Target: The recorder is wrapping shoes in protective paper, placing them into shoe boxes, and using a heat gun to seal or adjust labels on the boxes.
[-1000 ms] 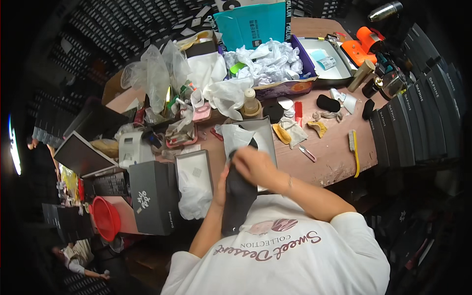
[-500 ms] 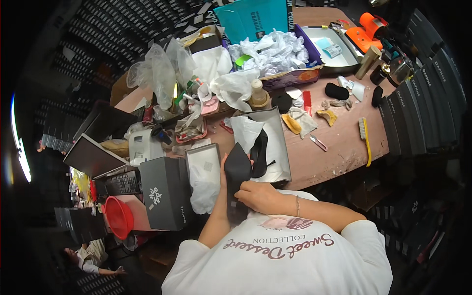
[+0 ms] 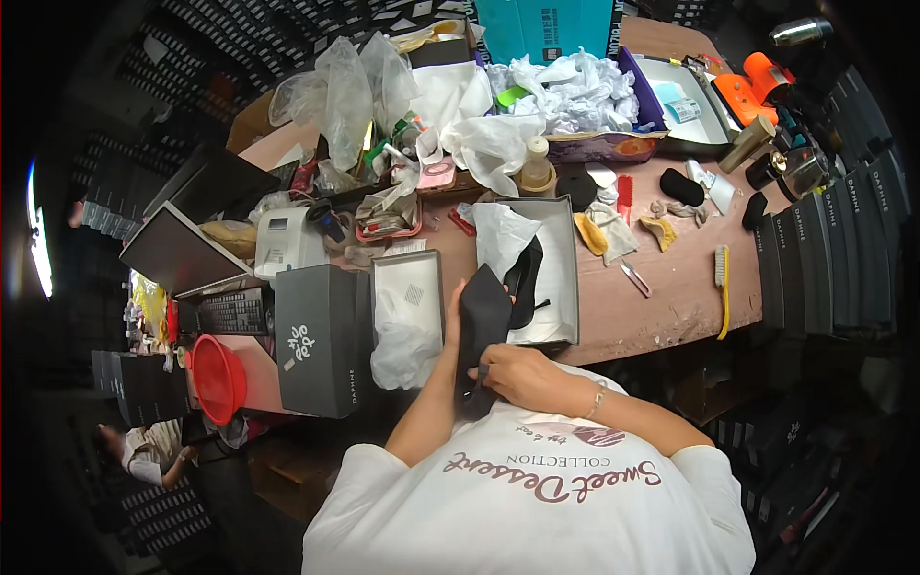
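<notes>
Holding a black pointed-toe shoe [image 3: 486, 311] in both hands, close to the white T-shirt [image 3: 537, 508].
Cups the shoe from behind with the left hand [image 3: 452, 326]. Bends the right hand [image 3: 527, 377] in at the heel end, fingers touching the shoe; cannot tell how hard. Points the toe away from the chest, just left of a second black shoe [image 3: 523, 287]. Around that other shoe, an open grey shoebox [image 3: 572, 268] with white tissue paper [image 3: 504, 233] too. Left of the box, a shallow grey tray [image 3: 422, 273] with crumpled white wrap [image 3: 402, 353] at its near end, then a dark closed shoebox [image 3: 321, 335] and a red bowl [image 3: 218, 379]. On the pink table [image 3: 680, 297] to the right, small snips [image 3: 635, 280] near a pale cloth [image 3: 620, 240], and a brush [image 3: 723, 292] with a yellow handle near tall dark boxes [image 3: 824, 259].
</notes>
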A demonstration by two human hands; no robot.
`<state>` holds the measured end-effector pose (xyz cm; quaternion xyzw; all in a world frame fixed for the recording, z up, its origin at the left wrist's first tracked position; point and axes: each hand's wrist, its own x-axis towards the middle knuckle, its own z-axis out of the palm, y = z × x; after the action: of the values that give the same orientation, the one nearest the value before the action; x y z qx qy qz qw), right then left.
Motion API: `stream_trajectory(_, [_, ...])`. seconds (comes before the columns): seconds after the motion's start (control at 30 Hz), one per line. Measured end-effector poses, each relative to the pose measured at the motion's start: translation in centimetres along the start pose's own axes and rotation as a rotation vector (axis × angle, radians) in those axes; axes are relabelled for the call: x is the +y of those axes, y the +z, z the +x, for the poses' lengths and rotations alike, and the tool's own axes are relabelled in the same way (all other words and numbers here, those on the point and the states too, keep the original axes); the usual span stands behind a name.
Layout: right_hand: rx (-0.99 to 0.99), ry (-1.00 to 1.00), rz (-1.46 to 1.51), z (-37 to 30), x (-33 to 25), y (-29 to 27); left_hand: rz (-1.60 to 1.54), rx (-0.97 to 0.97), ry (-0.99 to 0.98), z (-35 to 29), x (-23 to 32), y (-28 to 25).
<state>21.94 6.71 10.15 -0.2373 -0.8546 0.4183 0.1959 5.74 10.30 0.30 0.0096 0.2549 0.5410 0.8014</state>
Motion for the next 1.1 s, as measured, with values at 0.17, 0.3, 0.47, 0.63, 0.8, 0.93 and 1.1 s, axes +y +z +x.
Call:
stream_trajectory(0.17, [0.547, 0.011, -0.255, 2.8, 2.5, -3.6, 0.051, -0.181, -0.067, 0.0, 0.3, 2.3])
stream_trajectory(0.3, [0.632, 0.163, -0.062, 3.6, 4.7, -7.0, 0.327, -0.145, -0.071, -0.7, 0.0, 4.7])
stream_trajectory(0.47, [0.341, -0.076, -0.285, -0.4, -2.3, -3.6, 0.346, -0.218, -0.084, -0.7, 0.3, 5.9])
stream_trajectory(0.63, [0.758, 0.131, -0.153, 3.6, 5.9, -7.1, 0.354, -0.148, -0.023, -0.9, -0.3, 7.0])
stream_trajectory(0.8, [0.674, 0.170, 0.039, 0.2, 2.6, -4.6, 0.156, -0.145, 0.038, -2.3, 0.9, 6.1])
stream_trajectory(0.93, [0.669, 0.271, -0.026, -1.5, 5.1, -6.6, 0.163, -0.355, -0.080, -3.5, 1.1, 5.9])
stream_trajectory(1.1, [0.528, 0.182, 0.042, 0.6, 2.2, -6.6, 0.143, -0.162, -0.083, -2.9, 1.2, 2.6])
